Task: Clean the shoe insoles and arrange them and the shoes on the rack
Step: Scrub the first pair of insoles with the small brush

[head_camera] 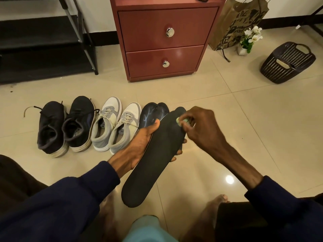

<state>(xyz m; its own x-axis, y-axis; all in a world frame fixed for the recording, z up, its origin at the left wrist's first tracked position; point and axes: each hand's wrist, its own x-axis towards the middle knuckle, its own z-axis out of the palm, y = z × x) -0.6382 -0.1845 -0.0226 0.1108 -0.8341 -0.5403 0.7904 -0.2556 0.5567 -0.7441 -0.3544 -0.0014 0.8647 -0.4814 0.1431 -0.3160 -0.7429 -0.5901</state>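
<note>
My left hand (139, 145) grips a long black insole (153, 163) from below, holding it tilted above the floor. My right hand (199, 126) pinches a small pale green cloth or sponge (181, 121) against the insole's toe end. On the tiles behind lie two more dark insoles (152, 114) side by side, partly hidden by the held one. Left of them stand a pair of grey and white sneakers (113, 124) and a pair of black sneakers (66, 126). The black shoe rack (43, 41) stands at the back left.
A red two-drawer cabinet (164, 41) stands straight ahead. A brown paper bag (236, 23), a small pot of white flowers (250, 41) and a dark woven basket (288, 62) sit at the back right. My bare feet (213, 210) and a light blue thing (148, 229) lie below.
</note>
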